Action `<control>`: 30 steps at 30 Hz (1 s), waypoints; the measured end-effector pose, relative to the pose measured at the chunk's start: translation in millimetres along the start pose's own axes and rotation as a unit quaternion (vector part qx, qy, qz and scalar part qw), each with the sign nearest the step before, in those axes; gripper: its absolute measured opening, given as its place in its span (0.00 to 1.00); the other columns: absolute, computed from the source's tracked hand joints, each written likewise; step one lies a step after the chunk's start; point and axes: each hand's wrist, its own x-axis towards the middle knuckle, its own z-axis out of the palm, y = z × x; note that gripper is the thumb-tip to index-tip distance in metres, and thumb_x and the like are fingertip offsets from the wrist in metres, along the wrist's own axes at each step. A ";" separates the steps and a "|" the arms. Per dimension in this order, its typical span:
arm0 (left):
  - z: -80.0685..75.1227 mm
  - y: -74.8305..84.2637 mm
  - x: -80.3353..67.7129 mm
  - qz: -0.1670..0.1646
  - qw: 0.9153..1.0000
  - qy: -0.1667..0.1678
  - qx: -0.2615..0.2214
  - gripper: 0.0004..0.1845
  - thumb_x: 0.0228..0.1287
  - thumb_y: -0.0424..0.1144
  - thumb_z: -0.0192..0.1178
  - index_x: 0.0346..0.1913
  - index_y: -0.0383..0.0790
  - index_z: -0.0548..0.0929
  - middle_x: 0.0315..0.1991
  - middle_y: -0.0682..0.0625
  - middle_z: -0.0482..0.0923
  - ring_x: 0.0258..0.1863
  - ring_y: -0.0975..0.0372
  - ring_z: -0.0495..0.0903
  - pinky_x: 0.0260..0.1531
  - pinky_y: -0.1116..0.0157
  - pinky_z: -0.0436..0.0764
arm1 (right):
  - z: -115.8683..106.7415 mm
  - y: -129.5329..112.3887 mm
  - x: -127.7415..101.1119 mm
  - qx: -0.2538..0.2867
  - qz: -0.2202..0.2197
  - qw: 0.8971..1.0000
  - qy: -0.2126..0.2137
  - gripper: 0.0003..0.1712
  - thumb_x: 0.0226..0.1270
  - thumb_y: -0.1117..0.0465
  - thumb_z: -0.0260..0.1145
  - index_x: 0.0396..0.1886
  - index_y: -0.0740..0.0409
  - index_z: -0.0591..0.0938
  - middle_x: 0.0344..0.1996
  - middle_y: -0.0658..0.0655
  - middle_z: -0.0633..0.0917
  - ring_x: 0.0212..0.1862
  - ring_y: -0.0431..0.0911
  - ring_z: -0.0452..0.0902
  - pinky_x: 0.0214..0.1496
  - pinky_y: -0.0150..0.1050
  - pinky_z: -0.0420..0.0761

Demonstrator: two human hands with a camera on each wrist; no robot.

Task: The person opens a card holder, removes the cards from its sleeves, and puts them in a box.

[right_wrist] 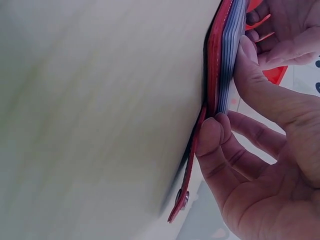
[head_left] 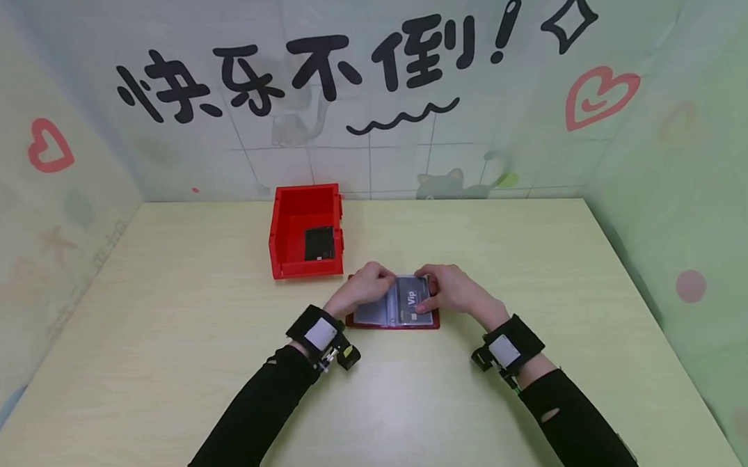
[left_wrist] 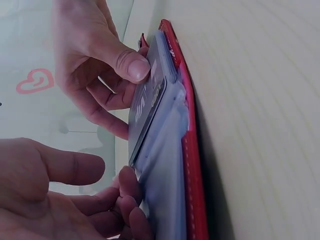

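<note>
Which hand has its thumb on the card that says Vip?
The right hand: its thumb lies on the Vip card. The left hand has its thumb held clear of that card.

R hand (right_wrist: 295, 160) pinches red cardholder (right_wrist: 223, 65) w/ snap strap (right_wrist: 192, 156); L hand (right_wrist: 292, 30) behind, contact unclear

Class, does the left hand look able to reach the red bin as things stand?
Probably yes: the red bin sits just beyond the left hand, and nothing visible blocks the way.
</note>
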 end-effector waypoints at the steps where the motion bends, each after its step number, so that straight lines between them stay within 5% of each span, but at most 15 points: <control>1: 0.2 -0.1 1.1 -0.002 1.000 -0.001 -0.001 0.18 0.76 0.37 0.49 0.55 0.30 0.84 0.40 0.43 0.77 0.41 0.56 0.73 0.38 0.65 0.67 | 0.0 -0.1 0.1 0.001 -0.001 1.000 0.000 0.40 0.54 0.55 0.80 0.65 0.64 0.75 0.34 0.57 0.77 0.39 0.47 0.72 0.38 0.36 0.70; 5: 3.0 -1.2 8.3 -0.012 1.000 0.003 0.012 0.18 0.75 0.38 0.49 0.29 0.34 0.81 0.23 0.49 0.65 0.28 0.59 0.67 0.30 0.67 0.62 | 0.1 0.1 0.1 0.000 -0.002 1.000 -0.001 0.40 0.55 0.55 0.80 0.65 0.64 0.75 0.33 0.56 0.76 0.39 0.47 0.72 0.37 0.36 0.70; 8: 6.2 -1.2 12.8 -0.017 0.999 0.015 0.043 0.21 0.75 0.40 0.50 0.20 0.39 0.75 0.19 0.51 0.61 0.24 0.60 0.65 0.28 0.68 0.60 | 0.3 0.6 0.2 -0.001 -0.003 1.000 -0.002 0.40 0.55 0.55 0.80 0.65 0.64 0.75 0.33 0.56 0.76 0.38 0.47 0.72 0.37 0.35 0.70; 18: 11.7 3.6 12.5 -0.043 0.994 0.030 0.093 0.17 0.73 0.44 0.59 0.28 0.37 0.83 0.21 0.49 0.70 0.27 0.58 0.71 0.26 0.67 0.62 | -1.7 1.4 -1.3 0.002 -0.004 1.000 0.000 0.41 0.55 0.53 0.80 0.66 0.63 0.75 0.32 0.56 0.76 0.38 0.48 0.72 0.37 0.36 0.69; 26: 14.0 1.7 10.2 -0.016 0.992 0.040 0.120 0.22 0.73 0.44 0.59 0.18 0.42 0.73 0.16 0.51 0.63 0.22 0.60 0.67 0.24 0.68 0.59 | -2.3 5.4 -1.0 -0.001 -0.014 1.000 -0.004 0.43 0.55 0.53 0.80 0.67 0.65 0.75 0.27 0.54 0.73 0.33 0.45 0.69 0.33 0.35 0.66; 30: 13.0 -0.2 9.8 -0.019 0.992 0.039 0.116 0.17 0.73 0.43 0.59 0.25 0.39 0.78 0.19 0.50 0.66 0.26 0.59 0.70 0.26 0.68 0.62 | -2.0 5.2 -0.5 0.001 -0.013 1.000 -0.011 0.43 0.55 0.54 0.79 0.69 0.64 0.74 0.24 0.52 0.70 0.31 0.45 0.68 0.32 0.34 0.65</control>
